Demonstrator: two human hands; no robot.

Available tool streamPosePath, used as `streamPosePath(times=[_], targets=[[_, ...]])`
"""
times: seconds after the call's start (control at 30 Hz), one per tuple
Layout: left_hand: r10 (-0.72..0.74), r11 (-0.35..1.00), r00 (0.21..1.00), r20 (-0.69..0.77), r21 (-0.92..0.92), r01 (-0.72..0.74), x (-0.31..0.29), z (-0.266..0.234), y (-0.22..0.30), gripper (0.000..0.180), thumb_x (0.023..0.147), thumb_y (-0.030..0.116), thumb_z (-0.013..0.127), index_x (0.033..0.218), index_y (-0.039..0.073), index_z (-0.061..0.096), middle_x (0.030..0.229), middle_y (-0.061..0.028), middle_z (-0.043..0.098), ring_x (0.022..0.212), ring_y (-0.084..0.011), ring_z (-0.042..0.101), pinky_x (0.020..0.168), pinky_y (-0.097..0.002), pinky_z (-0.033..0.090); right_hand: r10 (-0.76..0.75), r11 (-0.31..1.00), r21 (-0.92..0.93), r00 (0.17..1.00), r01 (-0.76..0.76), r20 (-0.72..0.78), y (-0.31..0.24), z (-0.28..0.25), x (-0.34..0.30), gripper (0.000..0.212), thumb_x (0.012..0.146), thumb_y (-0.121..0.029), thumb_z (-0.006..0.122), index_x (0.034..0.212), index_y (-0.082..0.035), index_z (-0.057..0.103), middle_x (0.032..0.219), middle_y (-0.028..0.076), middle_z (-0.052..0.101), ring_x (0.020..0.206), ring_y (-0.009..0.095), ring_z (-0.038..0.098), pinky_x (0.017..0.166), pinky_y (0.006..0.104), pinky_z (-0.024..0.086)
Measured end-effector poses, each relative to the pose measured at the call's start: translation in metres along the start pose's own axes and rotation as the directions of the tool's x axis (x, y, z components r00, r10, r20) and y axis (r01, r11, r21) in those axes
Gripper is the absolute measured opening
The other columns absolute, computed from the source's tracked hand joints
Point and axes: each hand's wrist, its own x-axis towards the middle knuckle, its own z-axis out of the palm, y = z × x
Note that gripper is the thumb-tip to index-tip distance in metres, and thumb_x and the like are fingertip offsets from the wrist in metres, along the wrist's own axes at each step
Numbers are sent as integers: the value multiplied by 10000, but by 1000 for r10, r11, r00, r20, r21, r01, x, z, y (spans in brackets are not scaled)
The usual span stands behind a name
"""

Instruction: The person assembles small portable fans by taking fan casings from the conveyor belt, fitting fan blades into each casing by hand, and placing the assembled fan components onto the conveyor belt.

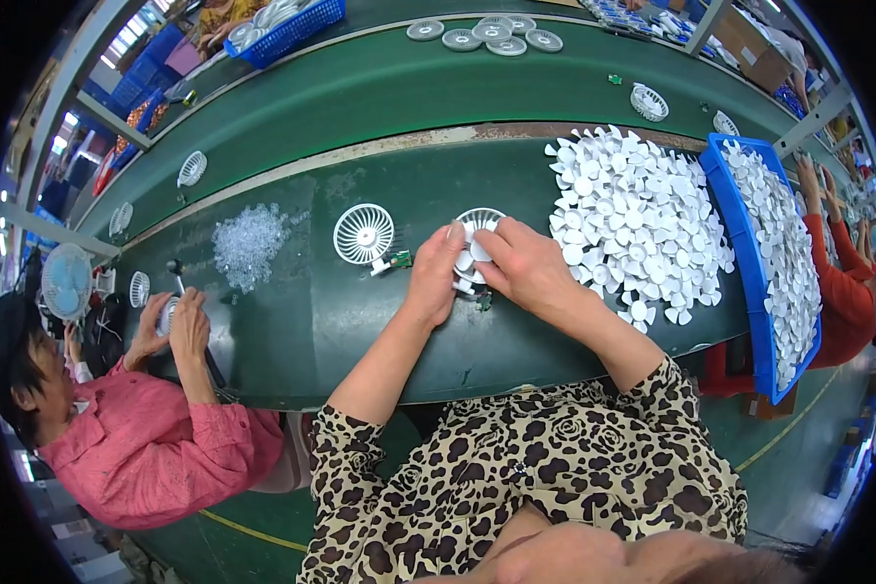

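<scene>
Both hands are closed around a white round fan housing above the green work table. My left hand grips its left side, the thumb on top. My right hand pinches at a white fan blade in the housing, and the fingers hide much of both. A small green circuit board hangs below. Left of my hands, another fan housing lies with its slotted grille showing and a green board attached. A large heap of white fan blades lies to the right.
A blue crate full of fan blades stands at the table's right. Clear small parts are piled to the left. A co-worker in a pink top handles a white part there. Beyond runs a green conveyor belt carrying grey round covers.
</scene>
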Motion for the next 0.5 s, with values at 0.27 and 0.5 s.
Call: streamPosePath(times=[0.27, 0.5], targets=[[154, 986, 988, -28, 62, -152, 6, 1, 0, 290, 908, 148, 617, 1137, -14, 541, 984, -50, 626, 861, -80, 579, 766, -227, 478, -6, 994, 102, 981, 27, -195, 5, 6, 8, 359, 718, -70, 700, 1054, -28, 580, 963, 116, 548, 873, 284, 582, 660, 362, 512], [181, 976, 983, -41, 132, -174, 5, 9, 7, 292, 909, 131, 608, 1145, -23, 531, 1005, -70, 633, 873, -94, 593, 782, -249, 492, 203, 967, 188, 967, -173, -154, 24, -1, 6, 460, 723, -139, 760, 1117, 10, 575, 993, 152, 584, 866, 296, 581, 743, 366, 486]])
